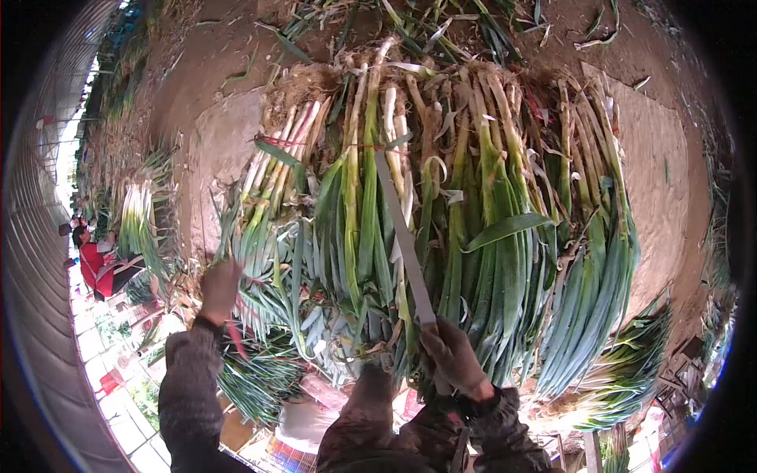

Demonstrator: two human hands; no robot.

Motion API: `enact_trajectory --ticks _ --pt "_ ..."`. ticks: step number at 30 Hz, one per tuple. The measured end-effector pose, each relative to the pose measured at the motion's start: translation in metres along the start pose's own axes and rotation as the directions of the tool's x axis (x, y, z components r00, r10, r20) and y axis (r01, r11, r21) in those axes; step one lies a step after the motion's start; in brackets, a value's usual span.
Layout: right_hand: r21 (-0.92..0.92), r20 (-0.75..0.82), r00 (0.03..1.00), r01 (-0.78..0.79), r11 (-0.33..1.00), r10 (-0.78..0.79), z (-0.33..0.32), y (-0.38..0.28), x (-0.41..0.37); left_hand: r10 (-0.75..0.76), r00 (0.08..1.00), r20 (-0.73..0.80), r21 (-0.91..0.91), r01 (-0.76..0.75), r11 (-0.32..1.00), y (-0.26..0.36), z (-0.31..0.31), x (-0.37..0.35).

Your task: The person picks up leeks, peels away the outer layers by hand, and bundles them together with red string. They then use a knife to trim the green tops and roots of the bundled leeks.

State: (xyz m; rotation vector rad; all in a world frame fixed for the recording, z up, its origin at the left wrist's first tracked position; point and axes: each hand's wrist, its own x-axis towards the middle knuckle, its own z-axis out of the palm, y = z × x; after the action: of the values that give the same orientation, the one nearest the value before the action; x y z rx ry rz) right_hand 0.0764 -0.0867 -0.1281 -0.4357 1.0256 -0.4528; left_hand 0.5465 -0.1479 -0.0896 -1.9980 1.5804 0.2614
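At the far left a person in red (96, 266) sits among more greens. The gloved left hand (219, 288) rests on the leafy left edge of the bundled leeks (473, 236); it looks loosely curled, but I cannot tell if it grips any leaf. The leeks lie heaped on the dirt ground (654, 181), roots away from the camera. A long knife (402, 236) lies flat across them, its handle clenched in the gloved right hand (453, 355).
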Motion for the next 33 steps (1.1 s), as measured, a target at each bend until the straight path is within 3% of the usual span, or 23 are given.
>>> enact_trajectory --ticks 1,2,3,4,5,6,7,9,11,13,17,18,21,23,24,26,28,29,30,31,32,33 --pt "0.101 0.021 0.998 -0.060 0.993 0.059 0.010 -0.004 0.013 0.017 0.993 -0.115 -0.279 -0.049 0.959 0.023 -0.028 0.026" --pt "0.118 -0.003 0.998 -0.056 0.991 0.057 0.016 0.000 0.021 0.135 0.918 -0.373 -0.353 -0.275 0.894 0.031 -0.011 0.061" --pt "0.133 -0.030 0.998 -0.053 0.990 0.058 0.020 0.005 0.029 0.247 0.867 -0.434 -0.429 -0.440 0.789 0.052 -0.003 0.098" --pt "0.148 -0.056 0.997 -0.052 0.988 0.061 0.022 0.009 0.034 0.265 0.863 -0.430 -0.518 -0.476 0.711 0.085 -0.005 0.119" --pt "0.201 -0.052 0.995 -0.068 0.977 0.080 0.023 0.011 0.036 0.357 0.799 -0.484 -0.487 -0.585 0.649 0.117 -0.003 0.145" --pt "0.254 -0.046 0.994 -0.082 0.964 0.097 0.023 0.011 0.036 0.362 0.811 -0.460 -0.590 -0.584 0.557 0.147 0.000 0.165" --pt "0.308 -0.040 0.993 -0.094 0.947 0.112 0.024 0.010 0.037 0.422 0.776 -0.469 -0.394 -0.612 0.686 0.176 0.004 0.186" --pt "0.344 -0.033 0.992 -0.103 0.933 0.121 0.026 0.002 0.042 0.477 0.656 -0.585 -0.289 -0.718 0.633 0.221 0.012 0.220" --pt "0.327 -0.063 0.990 -0.100 0.940 0.128 0.025 0.002 0.055 0.401 0.830 -0.388 -0.403 -0.544 0.736 0.254 0.022 0.241" --pt "0.258 -0.105 0.987 -0.094 0.961 0.124 0.026 0.004 0.074 0.265 0.794 -0.548 -0.327 -0.494 0.805 0.267 0.036 0.253" --pt "0.028 -0.148 0.989 -0.010 1.000 0.014 0.032 -0.010 0.113 0.368 0.770 -0.522 -0.178 -0.520 0.836 0.275 0.035 0.263" --pt "-0.065 -0.176 0.984 0.001 0.998 -0.012 0.028 -0.007 0.129 0.335 0.789 -0.516 -0.199 -0.490 0.848 0.279 0.033 0.261" --pt "-0.071 -0.167 0.957 0.229 0.971 -0.237 0.002 -0.005 0.187 0.266 0.831 -0.489 -0.290 -0.442 0.849 0.282 0.037 0.246" --pt "0.079 -0.222 0.971 0.105 0.991 -0.085 0.033 -0.064 0.146 0.228 0.854 -0.468 -0.337 -0.410 0.848 0.251 0.036 0.228" --pt "0.132 -0.270 0.959 0.121 0.984 -0.081 0.042 -0.064 0.122 0.216 0.865 -0.452 -0.365 -0.400 0.841 0.228 0.041 0.212" --pt "-0.022 -0.161 0.984 0.072 0.997 -0.075 0.019 -0.025 0.081 0.213 0.875 -0.434 -0.441 -0.412 0.797 0.183 0.067 0.167" --pt "-0.220 -0.202 0.979 -0.069 0.973 0.024 0.013 0.005 0.034 0.218 0.903 -0.370 -0.456 -0.381 0.804 0.129 0.091 0.092" --pt "-0.509 -0.139 0.975 0.078 0.857 -0.172 -0.014 0.051 0.012 0.190 0.951 -0.245 -0.511 -0.294 0.808 0.106 0.115 0.036" --pt "-0.541 -0.123 0.971 0.106 0.835 -0.203 -0.019 0.065 -0.001 0.160 0.980 -0.115 -0.546 -0.197 0.814 0.083 0.137 -0.020" --pt "-0.571 -0.107 0.966 0.133 0.810 -0.234 -0.023 0.080 -0.014 0.262 0.946 0.189 -0.410 -0.166 0.897 0.052 0.199 -0.097" --pt "-0.372 -0.177 0.978 0.035 0.927 -0.108 -0.008 0.065 -0.035 0.337 0.813 0.474 -0.268 -0.231 0.935 0.023 0.257 -0.172" --pt "-0.155 -0.221 0.975 -0.070 0.985 0.034 0.006 0.057 -0.049 0.393 0.667 0.633 -0.322 -0.235 0.917 -0.011 0.304 -0.259"
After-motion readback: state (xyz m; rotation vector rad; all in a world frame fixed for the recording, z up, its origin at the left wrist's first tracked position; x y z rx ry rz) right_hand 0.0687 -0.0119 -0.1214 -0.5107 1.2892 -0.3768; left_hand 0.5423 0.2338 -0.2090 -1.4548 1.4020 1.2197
